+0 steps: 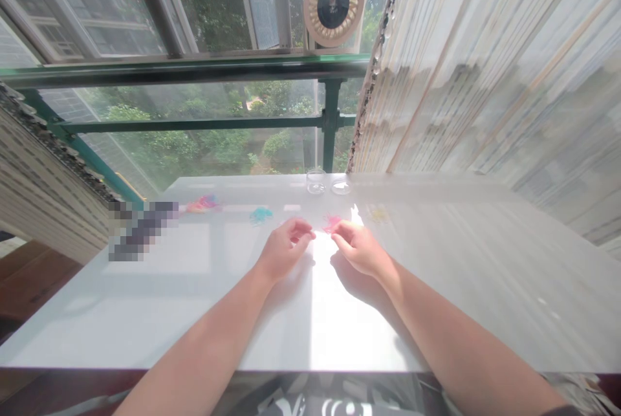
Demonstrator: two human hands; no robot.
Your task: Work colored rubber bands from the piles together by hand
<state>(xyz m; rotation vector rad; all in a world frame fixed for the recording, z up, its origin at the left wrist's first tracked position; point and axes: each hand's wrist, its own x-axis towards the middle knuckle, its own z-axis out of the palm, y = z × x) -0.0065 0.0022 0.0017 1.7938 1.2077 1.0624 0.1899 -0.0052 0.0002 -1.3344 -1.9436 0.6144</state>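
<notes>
Both hands hover over the middle of the white table [194,299], a short gap between them. On my left hand [288,246] the thumb and forefinger are pinched together; anything in them is too small to make out. My right hand [359,246] is also closed in a pinch, right by a small pile of pink, thin strand-like pieces [332,222], and what it holds cannot be made out. A turquoise pile [261,214] of similar pieces lies beyond my left hand. Past my right hand is a pale yellow pile [379,214], washed out by glare.
A clear round container [316,182] and a shallow clear dish or lid [341,187] stand at the far edge. Farther left lie a multicoloured pile [204,204] and a blurred-out dark object [143,233]. A fan [334,2], green railing [208,70] and curtains [466,79] stand beyond.
</notes>
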